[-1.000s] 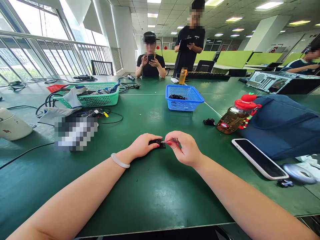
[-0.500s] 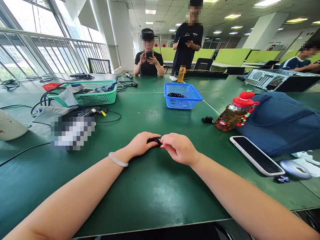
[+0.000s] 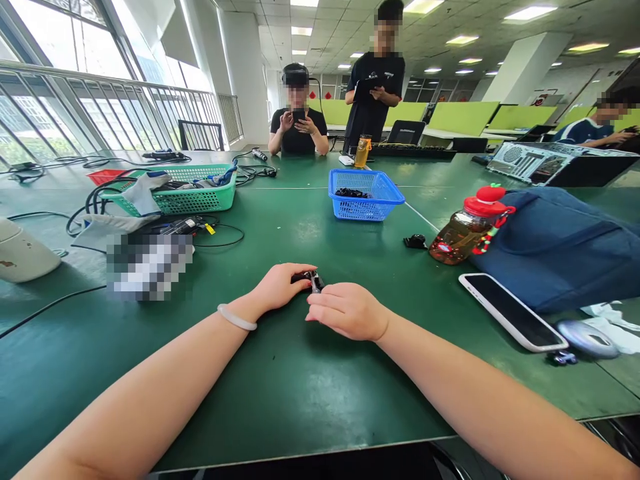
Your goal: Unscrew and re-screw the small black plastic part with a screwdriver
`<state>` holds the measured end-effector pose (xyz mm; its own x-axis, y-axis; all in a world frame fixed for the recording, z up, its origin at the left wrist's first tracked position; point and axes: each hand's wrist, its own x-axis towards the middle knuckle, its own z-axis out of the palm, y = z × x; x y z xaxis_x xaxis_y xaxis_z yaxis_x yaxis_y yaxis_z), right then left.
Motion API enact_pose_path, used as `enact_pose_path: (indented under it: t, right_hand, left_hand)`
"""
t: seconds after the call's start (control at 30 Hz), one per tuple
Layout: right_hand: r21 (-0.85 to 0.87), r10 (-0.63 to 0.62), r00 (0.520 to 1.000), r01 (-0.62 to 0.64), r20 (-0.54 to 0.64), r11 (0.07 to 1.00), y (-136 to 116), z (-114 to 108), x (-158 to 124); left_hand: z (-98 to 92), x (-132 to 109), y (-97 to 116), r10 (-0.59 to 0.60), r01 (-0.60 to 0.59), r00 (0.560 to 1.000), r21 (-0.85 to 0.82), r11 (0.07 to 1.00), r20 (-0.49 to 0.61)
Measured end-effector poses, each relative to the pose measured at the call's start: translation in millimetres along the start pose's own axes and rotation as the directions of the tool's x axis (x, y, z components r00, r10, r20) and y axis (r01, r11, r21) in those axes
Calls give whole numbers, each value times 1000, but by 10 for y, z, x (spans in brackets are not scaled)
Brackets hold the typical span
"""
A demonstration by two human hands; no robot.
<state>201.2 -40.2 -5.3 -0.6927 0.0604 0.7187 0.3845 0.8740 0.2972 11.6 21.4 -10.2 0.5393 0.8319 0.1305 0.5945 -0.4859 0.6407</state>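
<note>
My left hand (image 3: 281, 287) rests on the green table (image 3: 300, 400), thumb and fingers closed round a small glossy black part (image 3: 319, 278). Much of that part is covered by the fingers, so its kind is unclear. A narrow silvery-grey piece (image 3: 315, 283) shows at its near side, running toward my right hand (image 3: 351, 311). The right fingers are curled into a pinch at that piece, their tips partly hidden. Beyond the hands, a blue plastic basket (image 3: 365, 208) contains several similar black parts (image 3: 351, 193). Another black item (image 3: 415, 241) lies right of the basket.
At left are a green basket (image 3: 200, 200) with gloves and cables (image 3: 90, 200). On the right stand a red-lidded bottle (image 3: 457, 233), a blue bag (image 3: 560, 247) and a phone (image 3: 513, 312). A seated person (image 3: 298, 127) and a standing person (image 3: 376, 100) are across the table.
My right hand has shifted slightly down and left, its fingers now curled lower. More of the black part and the silvery-grey piece shows. The left hand stays nearly in place.
</note>
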Motion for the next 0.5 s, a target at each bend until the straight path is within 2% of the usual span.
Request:
enact_pose_path:
  t: [0.23,0.33,0.4,0.43,0.47,0.5]
  right_hand:
    - [-6,-1,997,1,79,1000,83,20,-73]
    - [-8,20,997,-20,77,1000,124,31,-76]
    - [38,101,995,-102,17,994,149,13,-75]
    - [80,179,983,-177,-27,981,160,-4,-78]
    - [132,283,956,-272,-75,953,168,-24,-83]
    - [191,400,908,-374,-121,907,176,-47,-91]
  left_hand:
    - [-44,17,-35,-93,89,995,-110,990,-28]
    - [-34,11,-27,-112,109,994,-145,983,-15]
    - [-21,1,-8,-113,110,993,-137,984,-15]
    - [-15,-5,2,-111,108,994,-129,986,-16]
    - [-9,-9,10,-106,104,994,-121,987,-14]
    - [-4,-13,17,-99,97,995,-112,989,-10]
